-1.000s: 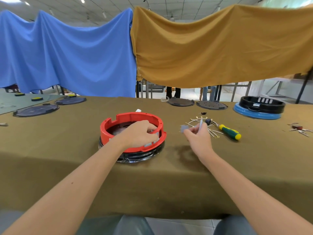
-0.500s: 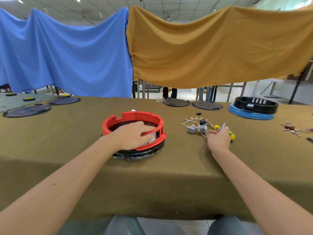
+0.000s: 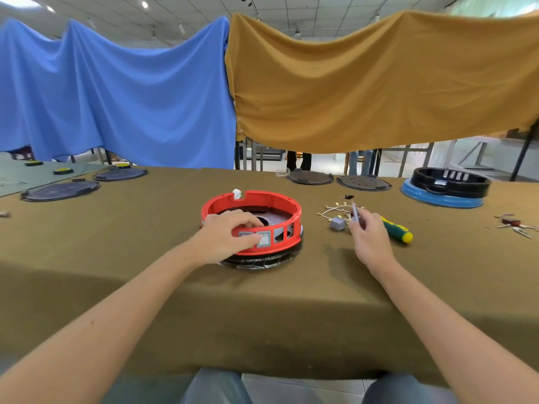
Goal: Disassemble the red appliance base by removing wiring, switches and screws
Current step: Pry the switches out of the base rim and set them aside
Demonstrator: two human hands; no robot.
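- The near rim of the red base (image 3: 264,203) is gripped by the left hand (image 3: 230,235), its fingers curled over the wall and the thumb pressed beside two grey switches (image 3: 256,238) set in the wall's windows.
- The base is seen resting on a black ring (image 3: 262,261) at the middle of the olive-covered table (image 3: 145,258).
- A thin pale piece (image 3: 354,212) is pinched in the curled fingers of the right hand (image 3: 369,238), just right of the base.
- A loose grey switch (image 3: 337,223) and a tangle of pale wires (image 3: 335,209) are found touching, just beyond that hand; a green-and-yellow screwdriver (image 3: 398,230) lies beside it.
- Farther back, dark round plates (image 3: 309,177) and a black ring on a blue disc (image 3: 440,199) are seen.
- Blue cloth (image 3: 116,91) and ochre cloth (image 3: 379,83) are hung behind the table.
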